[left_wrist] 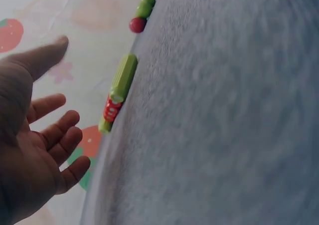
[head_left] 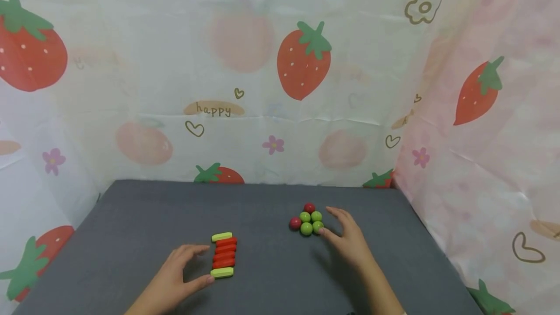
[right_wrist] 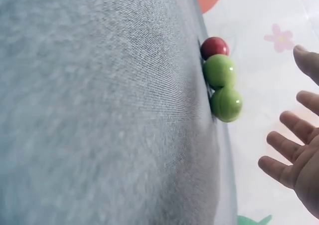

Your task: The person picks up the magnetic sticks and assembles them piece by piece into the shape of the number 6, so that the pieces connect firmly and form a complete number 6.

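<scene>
My left hand [head_left: 177, 276] is held just left of a column of short sticks, thumb and fingers spread apart and holding nothing. Several red sticks [head_left: 225, 253] lie side by side in that column, with one yellow-green stick [head_left: 222, 272] at the near end and another yellow-green stick [head_left: 221, 236] at the far end. Beside a tight cluster of shiny balls is my right hand [head_left: 350, 239], its fingers extended and apart. Several green balls [head_left: 306, 229] and two red ones, one red ball [head_left: 295, 223] at the left and one red ball [head_left: 309, 207] at the back, make up the cluster. In the right wrist view a gap separates the fingers [right_wrist: 284, 147] from the balls.
A dark grey cloth-like tabletop [head_left: 262, 286] carries everything. Behind it hangs a pale curtain [head_left: 262, 86] printed with strawberries, and a pinkish curtain [head_left: 490, 169] borders the right side. A small black object [head_left: 351, 313] shows at the bottom edge.
</scene>
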`<state>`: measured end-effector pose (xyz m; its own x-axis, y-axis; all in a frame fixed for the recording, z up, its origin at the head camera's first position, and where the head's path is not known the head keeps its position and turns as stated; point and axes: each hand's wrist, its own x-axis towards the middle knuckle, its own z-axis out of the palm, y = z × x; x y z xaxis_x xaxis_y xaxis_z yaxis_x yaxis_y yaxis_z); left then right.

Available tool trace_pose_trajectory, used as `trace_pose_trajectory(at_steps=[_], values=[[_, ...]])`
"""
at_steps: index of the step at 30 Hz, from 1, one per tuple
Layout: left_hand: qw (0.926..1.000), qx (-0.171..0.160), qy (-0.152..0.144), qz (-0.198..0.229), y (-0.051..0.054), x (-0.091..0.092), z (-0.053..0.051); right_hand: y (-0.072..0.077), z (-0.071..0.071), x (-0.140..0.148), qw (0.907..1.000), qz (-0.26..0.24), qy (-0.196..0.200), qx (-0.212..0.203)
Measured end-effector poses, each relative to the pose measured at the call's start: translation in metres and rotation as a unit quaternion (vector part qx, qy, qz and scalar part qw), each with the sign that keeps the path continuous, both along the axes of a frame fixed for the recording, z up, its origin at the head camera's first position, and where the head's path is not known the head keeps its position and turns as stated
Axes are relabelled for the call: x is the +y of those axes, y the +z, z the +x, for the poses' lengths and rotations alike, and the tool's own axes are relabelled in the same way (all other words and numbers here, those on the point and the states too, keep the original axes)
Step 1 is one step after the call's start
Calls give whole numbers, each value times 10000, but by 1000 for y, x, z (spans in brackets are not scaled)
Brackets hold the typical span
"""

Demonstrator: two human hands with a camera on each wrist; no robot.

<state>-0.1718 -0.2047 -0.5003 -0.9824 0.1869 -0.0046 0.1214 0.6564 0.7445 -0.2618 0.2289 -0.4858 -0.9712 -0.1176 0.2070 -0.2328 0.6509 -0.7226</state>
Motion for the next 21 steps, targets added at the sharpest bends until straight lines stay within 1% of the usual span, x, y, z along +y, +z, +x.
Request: trace_pose_trajectory(at_steps=[4,7,9,14,18,21], values=[[9994,-134,84,308,-8,0,-2,-6,-8,0,9991,-356,-63,-221],[9982,-238,79,546,-15,0,-4,-12,-13,0,9981,-513,-117,-305],[9977,-245,61,635,-19,-1,-6,-16,-15,0,9977,-560,-154,-338],[9973,-314,145,652,-27,-2,-9,-23,-21,-1,9976,-526,-223,-400],[9970,-364,212,652,-31,-2,-10,-25,-25,-3,9973,-516,-302,-422],[9968,-425,229,644,-33,-1,-10,-27,-28,-4,9976,-403,-378,-414]])
